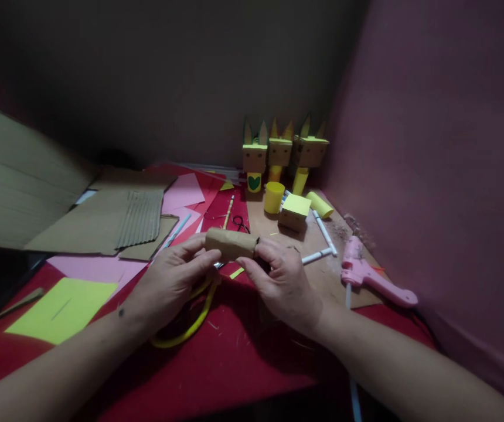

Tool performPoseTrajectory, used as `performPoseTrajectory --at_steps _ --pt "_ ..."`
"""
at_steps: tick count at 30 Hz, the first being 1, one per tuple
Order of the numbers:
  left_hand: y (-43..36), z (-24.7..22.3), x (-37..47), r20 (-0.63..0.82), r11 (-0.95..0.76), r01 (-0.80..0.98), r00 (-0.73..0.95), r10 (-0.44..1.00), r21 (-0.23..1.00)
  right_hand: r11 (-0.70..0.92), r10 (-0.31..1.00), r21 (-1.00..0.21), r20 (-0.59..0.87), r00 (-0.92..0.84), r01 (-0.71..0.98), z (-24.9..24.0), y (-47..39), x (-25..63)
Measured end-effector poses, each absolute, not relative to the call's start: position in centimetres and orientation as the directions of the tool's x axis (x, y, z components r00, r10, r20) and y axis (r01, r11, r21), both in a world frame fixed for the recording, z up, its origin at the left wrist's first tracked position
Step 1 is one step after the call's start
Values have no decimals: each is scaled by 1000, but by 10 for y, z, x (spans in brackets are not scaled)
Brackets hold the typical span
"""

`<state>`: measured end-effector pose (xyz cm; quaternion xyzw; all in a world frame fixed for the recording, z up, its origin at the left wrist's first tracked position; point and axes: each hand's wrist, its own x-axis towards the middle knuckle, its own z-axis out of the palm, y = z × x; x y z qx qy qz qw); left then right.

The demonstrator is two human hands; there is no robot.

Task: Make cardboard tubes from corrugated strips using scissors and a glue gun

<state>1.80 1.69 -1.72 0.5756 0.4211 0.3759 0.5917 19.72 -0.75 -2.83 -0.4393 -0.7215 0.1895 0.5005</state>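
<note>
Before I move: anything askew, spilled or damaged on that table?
Slightly messy. Crumbly-looking debris is scattered near the glue gun's nozzle end, loose rather than gathered up. The glue gun lies on its side, and a yellow tube lies toppled while the yellow cup stands upright. No clear damage.

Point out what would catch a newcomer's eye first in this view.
Most striking, I'd say, are the three eared cardboard figures standing at the back, the left one with a green heart on its yellow base. Next comes the pink glue gun lying on the board at the right, then the bright yellow-green sheet on the red surface at the left. In the middle, the left hand and right hand hold a brown cardboard tube.
</note>
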Motion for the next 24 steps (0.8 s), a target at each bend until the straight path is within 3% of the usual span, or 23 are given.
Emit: performPoseTrajectory --at_steps 2,5,10,15,18,24 --pt "19 -18 18 -111 157 -86 395 912 984 604 769 -630 622 -149 488 -30 -9 197" --pt "20 -17 19 -144 218 -129 425 893 968 645 726 -555 660 -194 526 -32 -10 196" --pt "16 -15 20 -135 177 -64 419 898 982 634 759 -624 615 -214 456 -30 -11 197" --pt "12 -8 18 123 -156 58 377 918 986 515 853 -823 464 -237 242 -26 -7 200" --pt "10 -2 18 289 -347 133 328 899 928 493 850 -859 442 -288 138 -24 -5 201" --pt "5 -5 18 479 -549 261 288 829 794 301 909 -953 295 -293 -26 -31 -2 202"
